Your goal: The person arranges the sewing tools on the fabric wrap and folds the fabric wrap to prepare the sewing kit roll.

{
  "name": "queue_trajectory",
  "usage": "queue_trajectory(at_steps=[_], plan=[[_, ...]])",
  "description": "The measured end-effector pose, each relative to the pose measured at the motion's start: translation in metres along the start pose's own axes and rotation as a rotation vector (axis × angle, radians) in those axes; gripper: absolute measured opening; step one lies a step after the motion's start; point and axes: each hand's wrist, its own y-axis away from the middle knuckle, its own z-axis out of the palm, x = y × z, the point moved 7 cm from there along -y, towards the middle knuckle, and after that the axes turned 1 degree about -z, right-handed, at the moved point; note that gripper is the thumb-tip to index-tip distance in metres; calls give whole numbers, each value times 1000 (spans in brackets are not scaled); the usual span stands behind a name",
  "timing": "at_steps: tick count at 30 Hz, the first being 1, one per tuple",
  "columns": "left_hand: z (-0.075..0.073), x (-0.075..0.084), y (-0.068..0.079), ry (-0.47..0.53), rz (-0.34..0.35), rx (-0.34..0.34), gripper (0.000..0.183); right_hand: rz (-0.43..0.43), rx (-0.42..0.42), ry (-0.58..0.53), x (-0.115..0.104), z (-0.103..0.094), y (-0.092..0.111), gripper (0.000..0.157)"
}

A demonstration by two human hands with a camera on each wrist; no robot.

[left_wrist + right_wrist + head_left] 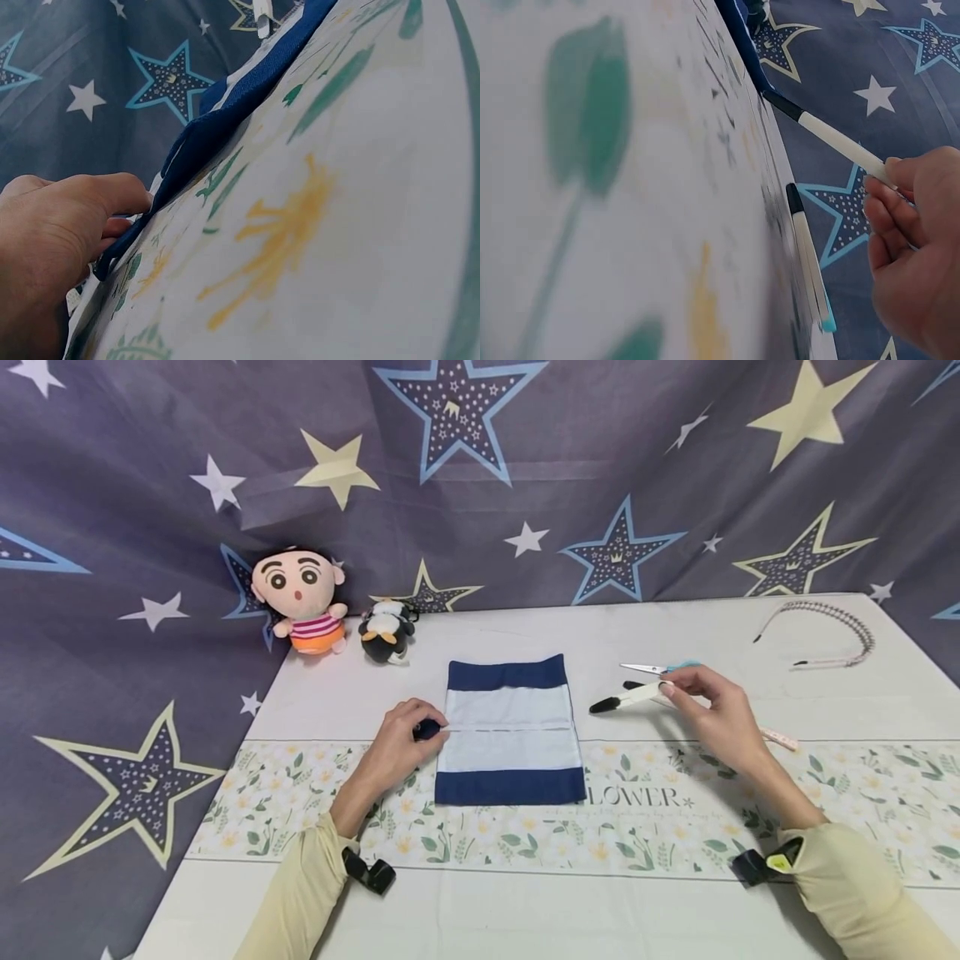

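A piece of cloth [506, 706] lies flat mid-table, pale blue in the middle with a navy band along the far and near sides. A thin line runs across its centre. At the left edge my left hand [401, 739] pinches the cloth, and a bit of navy shows between thumb and fingers; the left wrist view has this navy edge [202, 135] slightly lifted. To the right of the cloth, my right hand [712, 714] holds a white marker [840, 144] by its rear end. Its black cap [604, 704] points toward the cloth.
A second marker [808, 262] with a black cap lies below the right hand, near blue-handled scissors [645, 668]. A pink strip [780, 739] is partly behind the right wrist. Further back are a headband [862, 631], a doll [300, 602] and a penguin plush [386, 631].
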Motion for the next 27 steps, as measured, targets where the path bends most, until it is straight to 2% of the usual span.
queue_trajectory(at_steps=[8,13,27], plan=[[0,0,0,5,-1,5,9,-28,-2,-133,-10,19,-12,16],[0,-1,0,-3,1,6,9,-1,-28,-207,-12,36,-20,17],[0,-1,0,-2,0,11,8,28,-127,-266,-24,90,-46,17]])
